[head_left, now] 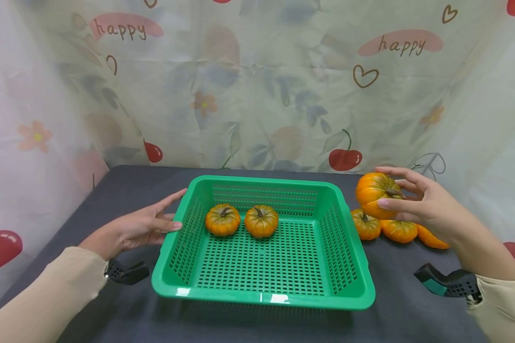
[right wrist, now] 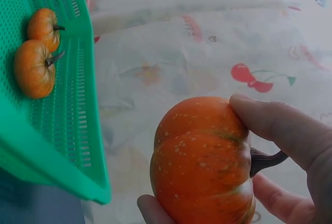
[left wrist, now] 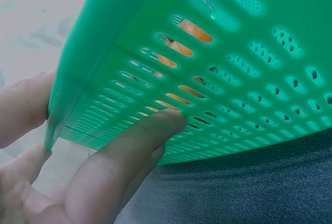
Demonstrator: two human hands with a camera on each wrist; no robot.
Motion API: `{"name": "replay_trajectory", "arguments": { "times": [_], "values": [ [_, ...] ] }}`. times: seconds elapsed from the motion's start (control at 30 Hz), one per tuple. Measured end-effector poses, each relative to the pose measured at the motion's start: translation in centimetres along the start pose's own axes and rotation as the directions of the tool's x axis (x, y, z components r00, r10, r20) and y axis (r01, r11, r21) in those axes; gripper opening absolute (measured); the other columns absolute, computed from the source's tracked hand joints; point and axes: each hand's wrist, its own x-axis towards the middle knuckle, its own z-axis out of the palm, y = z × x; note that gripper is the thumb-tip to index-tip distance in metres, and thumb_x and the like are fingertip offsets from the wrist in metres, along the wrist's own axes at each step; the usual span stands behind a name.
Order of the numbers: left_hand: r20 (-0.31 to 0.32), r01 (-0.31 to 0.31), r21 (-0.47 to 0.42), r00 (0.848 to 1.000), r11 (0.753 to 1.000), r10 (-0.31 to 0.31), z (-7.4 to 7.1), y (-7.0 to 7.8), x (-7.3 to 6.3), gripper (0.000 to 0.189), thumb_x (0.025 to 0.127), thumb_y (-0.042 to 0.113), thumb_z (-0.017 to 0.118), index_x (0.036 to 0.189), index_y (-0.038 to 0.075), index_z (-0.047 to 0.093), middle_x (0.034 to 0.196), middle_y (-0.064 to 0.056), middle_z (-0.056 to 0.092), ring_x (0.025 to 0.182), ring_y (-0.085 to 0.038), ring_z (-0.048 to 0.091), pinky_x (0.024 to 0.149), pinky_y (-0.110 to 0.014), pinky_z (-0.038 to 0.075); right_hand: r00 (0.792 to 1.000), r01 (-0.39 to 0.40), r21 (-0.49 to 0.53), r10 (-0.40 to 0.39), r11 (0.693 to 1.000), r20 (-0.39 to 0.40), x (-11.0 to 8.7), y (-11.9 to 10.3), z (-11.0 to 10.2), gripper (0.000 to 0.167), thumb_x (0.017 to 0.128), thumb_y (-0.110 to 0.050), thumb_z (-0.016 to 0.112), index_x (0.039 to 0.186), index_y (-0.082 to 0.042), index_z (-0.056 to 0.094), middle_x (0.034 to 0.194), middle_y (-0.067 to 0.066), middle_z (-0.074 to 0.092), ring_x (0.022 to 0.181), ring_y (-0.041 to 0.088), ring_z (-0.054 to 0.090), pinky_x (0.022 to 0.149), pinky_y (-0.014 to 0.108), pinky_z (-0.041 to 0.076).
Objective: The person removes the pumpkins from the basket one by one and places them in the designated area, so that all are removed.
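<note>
A green plastic basket with slotted walls stands in the middle of the head view. Inside it, toward the back left, lie two small orange pumpkins side by side. My left hand grips the basket's left rim; in the left wrist view its fingers lie against the slotted outer wall. Past the basket's right side, my right hand holds another pumpkin in the air, fingers and thumb around it. The right wrist view shows this pumpkin with its dark stem toward the palm.
Below the raised pumpkin, more pumpkins sit in a row on the dark table, right of the basket. A patterned curtain hangs behind and at both sides. A black device is strapped at each wrist.
</note>
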Motion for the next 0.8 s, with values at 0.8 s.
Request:
{"name": "replay_trajectory", "arguments": {
  "times": [0.8],
  "values": [
    [0.022, -0.013, -0.002, 1.0, 1.0, 0.013, 0.1, 0.1, -0.1, 0.095, 0.096, 0.003, 0.058, 0.154, 0.038, -0.009, 0.159, -0.028, 0.009, 0.115, -0.034, 0.062, 0.094, -0.053, 0.051, 0.992, -0.123, -0.03, 0.122, 0.992, -0.028, -1.6, 3.7, -1.0, 0.058, 0.098, -0.029, 0.058, 0.148, -0.038, 0.031, 0.159, 0.027, 0.004, 0.132, 0.035, 0.032, 0.077, 0.016, 0.053]
  ]
}}
